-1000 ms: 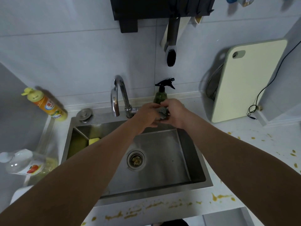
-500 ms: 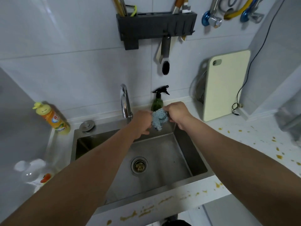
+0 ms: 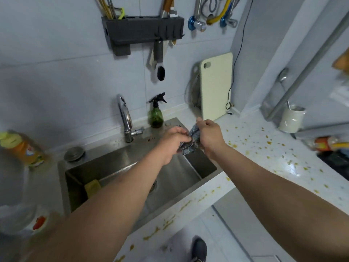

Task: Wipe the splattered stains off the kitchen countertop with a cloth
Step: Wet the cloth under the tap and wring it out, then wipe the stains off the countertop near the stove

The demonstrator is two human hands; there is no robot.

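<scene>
Hands: our left hand (image 3: pixel 172 142) and right hand (image 3: pixel 210 136) both pinch a bunched grey-blue patterned cloth (image 3: pixel 190 141) in closed fingers, held above the right rim of the stainless steel sink (image 3: pixel 117 167). Yellow-brown splatter stains (image 3: pixel 264 146) dot the white speckled bench (image 3: pixel 283 167) to our right. A green spray bottle (image 3: pixel 155 114) stands behind the sink.

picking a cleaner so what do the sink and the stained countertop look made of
Sink: looks like brushed stainless steel, grey with a dull streaky sheen. Countertop: pale, smooth and glossy, showing a bright glare patch; probably polished stone or a composite, can't tell which.
</scene>
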